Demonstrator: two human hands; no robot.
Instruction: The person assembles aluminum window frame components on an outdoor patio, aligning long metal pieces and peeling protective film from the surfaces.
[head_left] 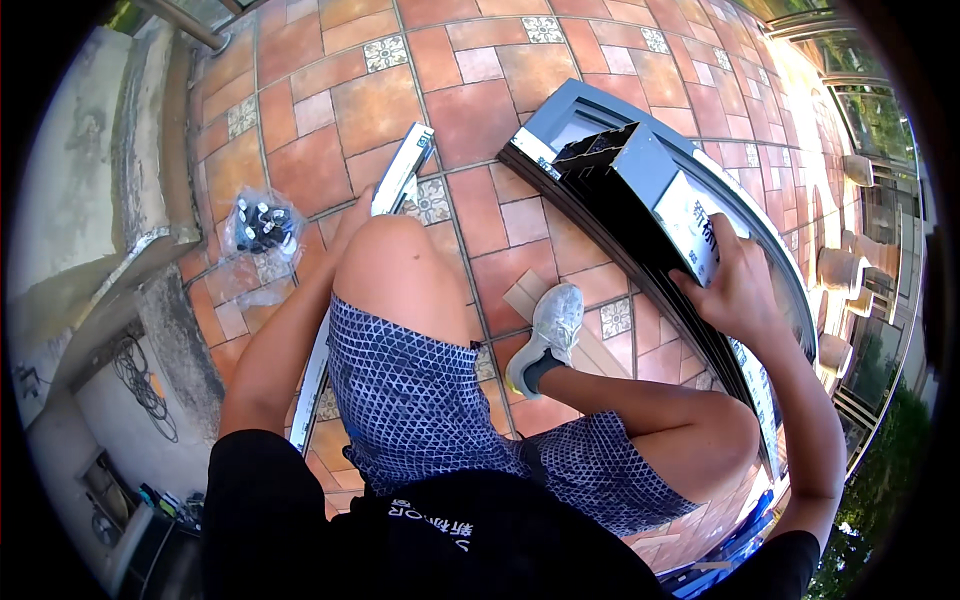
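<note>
My right hand (738, 285) is closed over the upper edge of a long black metal profile (640, 235), which has white printed film on its side. The thumb lies on the near side and the fingers on the film. That profile rests among grey frame pieces (570, 105) on the floor at my right. On the other side, my left hand (357, 218) is mostly behind my bent left knee, beside a long narrow white-filmed strip (403, 165). The knee hides its fingers. The strip runs under my left arm and past my thigh.
A clear plastic bag of small black and white parts (265, 225) lies on the tiled floor (470, 100) to the left. Flat cardboard (600, 355) lies by my shoe (557, 320). Coiled cable (145, 385) hangs at lower left; plant pots (840, 270) stand far right.
</note>
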